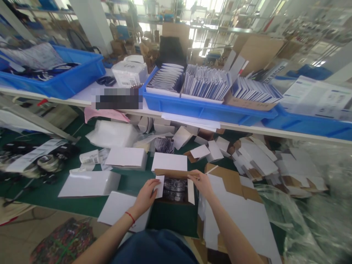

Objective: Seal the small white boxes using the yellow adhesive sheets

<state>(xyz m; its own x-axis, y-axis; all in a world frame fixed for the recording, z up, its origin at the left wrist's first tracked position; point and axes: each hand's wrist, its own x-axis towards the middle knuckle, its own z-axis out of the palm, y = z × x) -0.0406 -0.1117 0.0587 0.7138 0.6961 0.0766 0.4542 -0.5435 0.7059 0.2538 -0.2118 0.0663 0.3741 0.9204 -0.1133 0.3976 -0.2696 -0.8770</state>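
Two hands meet the open white mailer carton (175, 202) on the green tabletop (176, 220) from opposite ends: it lies between them with its long axis running side to side, and I judge neither hand clearly nearer. My left hand (145, 193) has bent fingers against the left end flap (160, 187), while my right hand (202, 184) has its fingertips at the rear right corner, by the brown lid edge (172, 173); I cannot tell whether either is pinching. Dark, plastic-wrapped contents (176, 185) show inside, between the end flaps.
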